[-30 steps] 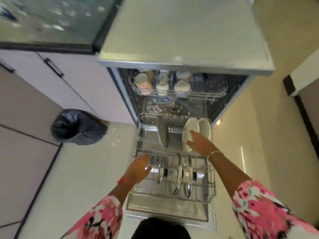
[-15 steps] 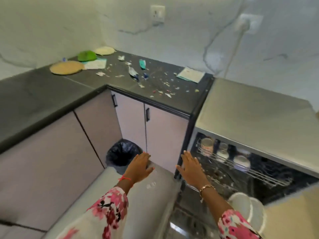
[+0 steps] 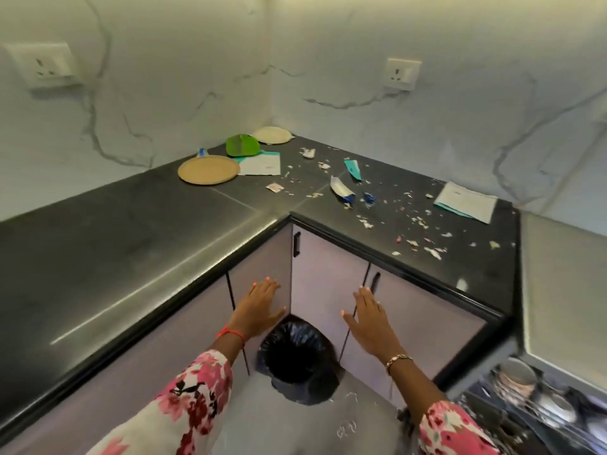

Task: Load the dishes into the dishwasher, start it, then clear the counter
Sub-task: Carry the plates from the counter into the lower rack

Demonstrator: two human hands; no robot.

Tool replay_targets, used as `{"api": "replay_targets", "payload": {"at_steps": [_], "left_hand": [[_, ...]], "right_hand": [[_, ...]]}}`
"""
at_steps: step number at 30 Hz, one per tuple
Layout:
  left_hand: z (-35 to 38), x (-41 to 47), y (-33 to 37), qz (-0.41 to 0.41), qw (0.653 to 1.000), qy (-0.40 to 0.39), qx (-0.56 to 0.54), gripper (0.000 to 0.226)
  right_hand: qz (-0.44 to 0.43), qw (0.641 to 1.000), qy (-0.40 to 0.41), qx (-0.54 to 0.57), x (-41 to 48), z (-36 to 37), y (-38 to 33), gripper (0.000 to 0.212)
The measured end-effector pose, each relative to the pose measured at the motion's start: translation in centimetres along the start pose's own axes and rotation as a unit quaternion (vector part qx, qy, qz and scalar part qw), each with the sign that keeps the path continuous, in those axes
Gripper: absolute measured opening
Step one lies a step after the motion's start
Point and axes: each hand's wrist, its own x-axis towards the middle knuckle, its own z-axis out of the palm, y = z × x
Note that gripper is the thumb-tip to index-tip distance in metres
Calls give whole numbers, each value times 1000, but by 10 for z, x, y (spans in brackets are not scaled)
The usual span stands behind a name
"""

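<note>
The black L-shaped counter [image 3: 138, 244] carries a tan round plate [image 3: 209, 169], a green dish [image 3: 241, 145], a pale plate [image 3: 272, 135] in the corner, papers [image 3: 262, 163] and scattered scraps [image 3: 414, 221]. At the right edge stands the dishwasher [image 3: 558, 284], open, its upper rack [image 3: 538, 399] holding cups. My left hand [image 3: 259, 305] and my right hand [image 3: 369, 318] hover with straight fingers in front of the lilac cabinet doors, holding nothing.
A bin lined with a black bag [image 3: 297, 359] sits on the floor in the cabinet corner, just below my hands. A white sheet [image 3: 465, 205] lies near the dishwasher. Wall sockets [image 3: 402, 73] are set in the marble backsplash.
My view swung up and left from the dishwasher's lower rack to the counter corner. Both hands left the rack and now float empty before the cabinets.
</note>
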Motion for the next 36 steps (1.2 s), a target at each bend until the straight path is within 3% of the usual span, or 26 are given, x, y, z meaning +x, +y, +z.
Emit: {"api": "replay_targets", "payload": {"at_steps": [8, 18, 26, 36], "left_hand": [[-44, 119, -108, -57, 996, 70, -21, 55], [-85, 240, -237, -221, 969, 94, -51, 57], [-97, 297, -308, -359, 926, 112, -37, 66], [-82, 306, -322, -370, 919, 137, 6, 69]], "right_hand": [[-58, 998, 30, 17, 193, 1, -55, 54], [-104, 994, 23, -13, 397, -2, -138, 40], [-41, 997, -33, 61, 506, 16, -206, 37], [71, 987, -75, 126, 593, 58, -271, 48]]}}
